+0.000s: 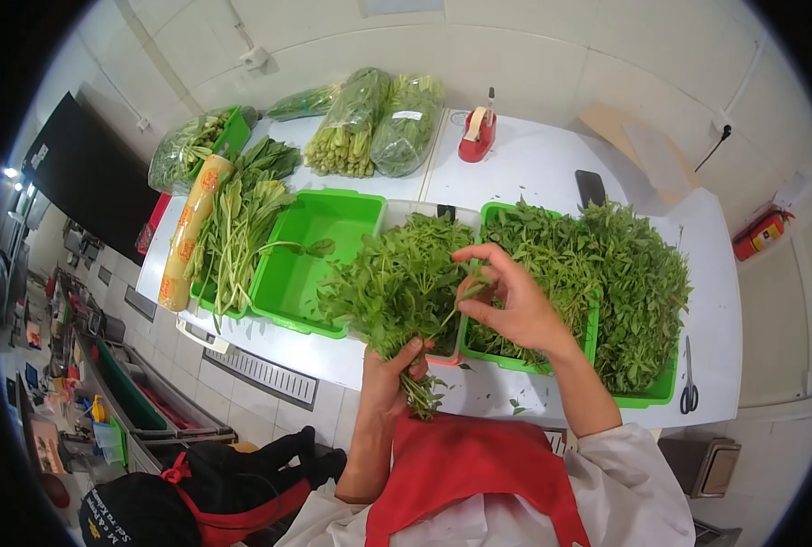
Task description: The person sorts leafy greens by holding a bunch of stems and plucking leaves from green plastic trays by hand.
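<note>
My left hand (390, 376) is wrapped round the stems of a big leafy green bunch (397, 283), held upright over the table's front edge. Beside the bunch, on its right, my right hand (506, 296) pinches a small green sprig (475, 290) between thumb and fingers. Behind the bunch is a pale container (404, 211), mostly hidden. To the left sits a green tray (296, 264) with a few leaves in it. On the right, green trays (647, 397) hold heaps of loose leafy herbs (629, 292).
Bagged greens (351, 128), a red tape dispenser (477, 137), a phone (591, 189) and cardboard (638, 150) lie at the back. A film roll (193, 232) and long-stemmed greens (242, 219) are left; scissors (688, 387) lie right. A co-worker (214, 483) is at lower left.
</note>
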`<control>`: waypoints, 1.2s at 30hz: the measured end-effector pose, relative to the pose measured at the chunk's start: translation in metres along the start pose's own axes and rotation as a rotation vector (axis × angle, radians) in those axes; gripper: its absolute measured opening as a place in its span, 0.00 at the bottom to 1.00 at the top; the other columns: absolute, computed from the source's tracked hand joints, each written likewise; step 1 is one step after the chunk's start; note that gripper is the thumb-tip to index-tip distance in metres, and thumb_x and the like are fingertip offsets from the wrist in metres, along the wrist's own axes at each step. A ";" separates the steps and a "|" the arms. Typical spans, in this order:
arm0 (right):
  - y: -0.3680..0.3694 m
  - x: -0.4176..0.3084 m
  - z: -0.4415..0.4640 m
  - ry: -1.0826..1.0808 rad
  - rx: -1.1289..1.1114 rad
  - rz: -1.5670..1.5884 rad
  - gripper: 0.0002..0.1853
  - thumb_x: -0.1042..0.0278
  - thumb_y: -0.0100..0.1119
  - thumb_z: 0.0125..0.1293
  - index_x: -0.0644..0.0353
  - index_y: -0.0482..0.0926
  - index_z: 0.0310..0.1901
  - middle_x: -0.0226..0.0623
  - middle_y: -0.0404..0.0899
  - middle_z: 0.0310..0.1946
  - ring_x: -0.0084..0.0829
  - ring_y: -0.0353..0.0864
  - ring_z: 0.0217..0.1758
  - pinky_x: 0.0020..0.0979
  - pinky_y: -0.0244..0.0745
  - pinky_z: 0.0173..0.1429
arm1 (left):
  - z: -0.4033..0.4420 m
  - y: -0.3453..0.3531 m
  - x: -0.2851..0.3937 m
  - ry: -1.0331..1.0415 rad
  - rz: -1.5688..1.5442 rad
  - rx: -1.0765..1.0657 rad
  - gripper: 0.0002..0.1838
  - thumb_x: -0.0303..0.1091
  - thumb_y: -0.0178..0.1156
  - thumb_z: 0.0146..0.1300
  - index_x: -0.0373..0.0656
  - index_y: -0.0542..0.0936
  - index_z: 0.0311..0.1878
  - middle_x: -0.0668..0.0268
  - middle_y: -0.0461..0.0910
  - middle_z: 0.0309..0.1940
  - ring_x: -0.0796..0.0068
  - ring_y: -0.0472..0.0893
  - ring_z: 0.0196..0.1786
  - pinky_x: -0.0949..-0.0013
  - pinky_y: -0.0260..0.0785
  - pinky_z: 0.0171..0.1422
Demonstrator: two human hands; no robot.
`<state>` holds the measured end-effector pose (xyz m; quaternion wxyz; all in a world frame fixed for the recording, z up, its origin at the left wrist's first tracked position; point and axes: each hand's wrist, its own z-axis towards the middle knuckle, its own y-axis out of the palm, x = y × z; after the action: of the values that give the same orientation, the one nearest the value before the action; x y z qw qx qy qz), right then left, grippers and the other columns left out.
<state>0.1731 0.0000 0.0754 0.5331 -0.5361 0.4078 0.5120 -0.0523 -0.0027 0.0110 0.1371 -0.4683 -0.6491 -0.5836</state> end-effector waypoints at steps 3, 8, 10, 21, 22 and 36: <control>-0.001 -0.008 -0.003 0.053 0.043 0.085 0.34 0.83 0.66 0.62 0.55 0.65 0.68 0.29 0.83 0.37 0.17 0.78 0.42 0.24 0.71 0.48 | -0.001 0.002 -0.002 0.036 0.064 0.017 0.12 0.24 0.63 0.67 0.36 0.75 0.51 0.57 0.81 0.37 0.80 0.68 0.24 0.75 0.60 0.27; -0.010 -0.005 -0.006 -0.056 0.049 0.022 0.37 0.84 0.65 0.60 0.54 0.62 0.69 0.28 0.81 0.32 0.18 0.74 0.36 0.24 0.68 0.42 | -0.001 0.005 -0.004 0.089 0.088 0.002 0.09 0.24 0.63 0.68 0.36 0.75 0.49 0.57 0.80 0.38 0.79 0.67 0.25 0.74 0.59 0.27; -0.007 -0.006 -0.008 -0.088 0.091 -0.008 0.36 0.84 0.64 0.59 0.54 0.64 0.68 0.28 0.79 0.30 0.19 0.69 0.31 0.24 0.66 0.38 | -0.003 0.012 -0.006 0.090 0.086 0.002 0.09 0.23 0.63 0.68 0.36 0.76 0.49 0.58 0.80 0.37 0.79 0.67 0.25 0.74 0.59 0.27; -0.072 0.027 -0.031 -0.003 0.479 -1.078 0.24 0.75 0.63 0.62 0.58 0.75 0.61 0.44 0.81 0.45 0.43 0.77 0.51 0.44 0.66 0.61 | -0.005 0.023 -0.007 0.126 0.162 0.061 0.07 0.19 0.61 0.68 0.35 0.77 0.47 0.57 0.82 0.36 0.77 0.68 0.23 0.73 0.58 0.26; -0.070 0.025 -0.033 -0.005 0.482 -1.081 0.24 0.75 0.63 0.62 0.58 0.75 0.61 0.44 0.81 0.45 0.43 0.77 0.51 0.44 0.66 0.61 | -0.003 0.021 -0.009 0.113 0.176 0.064 0.07 0.19 0.61 0.68 0.35 0.77 0.47 0.57 0.82 0.36 0.78 0.68 0.23 0.73 0.58 0.26; 0.005 0.003 -0.011 -0.764 0.148 -0.950 0.07 0.69 0.71 0.48 0.48 0.83 0.30 0.33 0.71 0.65 0.47 0.61 0.75 0.65 0.49 0.76 | -0.008 0.013 -0.004 0.123 0.208 0.089 0.09 0.18 0.60 0.68 0.34 0.76 0.50 0.57 0.81 0.35 0.78 0.69 0.24 0.74 0.60 0.27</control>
<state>0.1696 -0.0113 0.0703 0.8473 -0.3992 -0.0611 0.3450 -0.0430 -0.0138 0.0185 0.2570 -0.4897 -0.6128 -0.5644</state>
